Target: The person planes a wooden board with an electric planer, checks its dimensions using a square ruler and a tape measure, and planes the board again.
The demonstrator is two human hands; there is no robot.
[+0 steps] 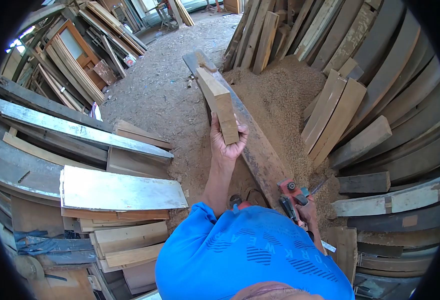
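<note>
Blue shirt lies nearest. Left hand has its fingers closed around the near end of wooden block, raised above the bench. Right hand is gripping red planer at the bench's near end.

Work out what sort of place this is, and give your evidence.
Probably a woodworking shop: boards stacked on both sides, sawdust or shavings heaped on the ground, and a red power tool in hand.

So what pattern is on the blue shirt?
The shirt has dark striped shapes and lettering; head view.
</note>
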